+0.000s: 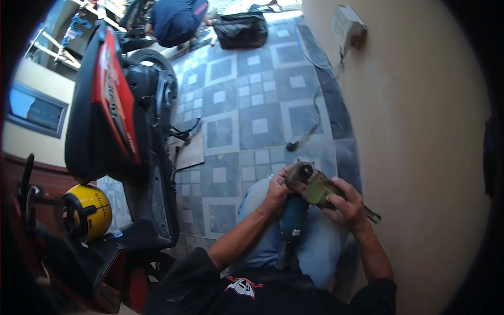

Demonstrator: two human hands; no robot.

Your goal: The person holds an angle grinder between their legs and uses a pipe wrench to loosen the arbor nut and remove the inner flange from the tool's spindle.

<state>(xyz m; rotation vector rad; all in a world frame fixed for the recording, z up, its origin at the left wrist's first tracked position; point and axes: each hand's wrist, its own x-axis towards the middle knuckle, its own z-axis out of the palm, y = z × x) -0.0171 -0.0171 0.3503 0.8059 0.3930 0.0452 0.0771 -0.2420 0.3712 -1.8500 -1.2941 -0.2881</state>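
Your left hand (277,190) grips the metal part (316,192) at its left end; your right hand (347,203) clasps its side. Its long axis slants from your left hand past your right, the blue power tool (293,218) between your forearms.

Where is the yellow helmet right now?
In the head view, the yellow helmet is on the left, by the near end of the motorbike's black seat, well left of the person's left hand.
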